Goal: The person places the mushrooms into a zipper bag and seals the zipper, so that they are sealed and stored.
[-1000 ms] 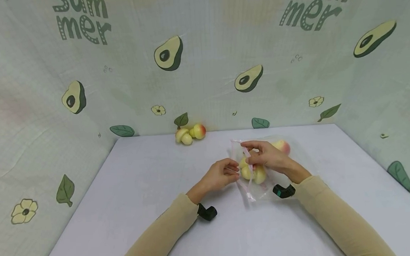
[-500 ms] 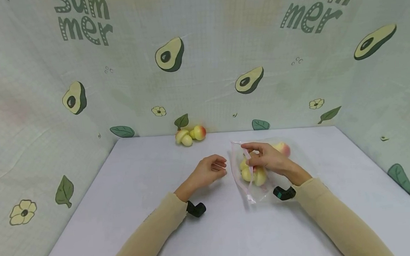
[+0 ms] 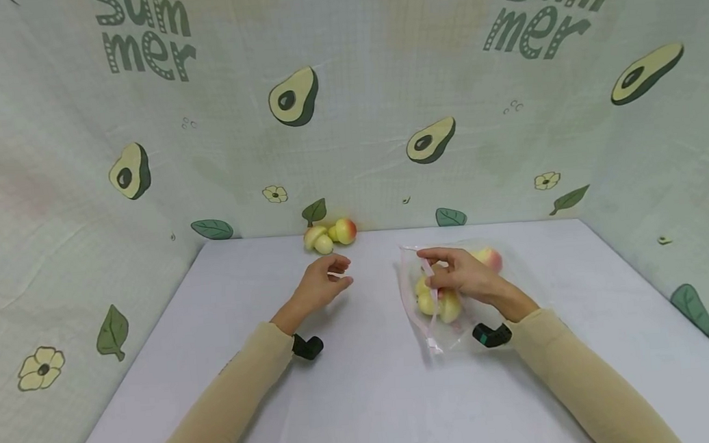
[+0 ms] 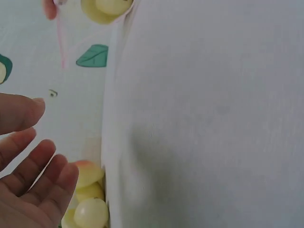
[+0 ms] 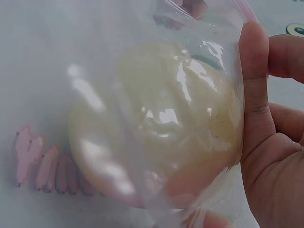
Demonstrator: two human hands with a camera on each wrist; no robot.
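Note:
My right hand (image 3: 466, 272) pinches the pink-edged opening of a clear zip bag (image 3: 407, 266) on the right of the table. Inside lie several pale yellow mushrooms (image 3: 449, 306), one with a red-tinted cap; close up in the right wrist view, a mushroom (image 5: 161, 118) shows blurred through the shiny plastic. Short of the back edge, my left hand (image 3: 320, 284) hovers over the table with fingers loosely bent and holding nothing. Just beyond it sit two mushrooms (image 3: 345, 231), yellow with reddish caps, also visible below its fingers in the left wrist view as mushrooms (image 4: 91, 213).
A white table (image 3: 367, 399) spreads out under both arms. Behind and at the sides hangs a cloth (image 3: 358, 98) printed with avocados, leaves and lettering. Black wrist cameras (image 3: 492, 334) stick out below each sleeve.
My left hand has left the bag's opening and travelled left and slightly back toward the two mushrooms. The right hand keeps its grip on the bag in the same place.

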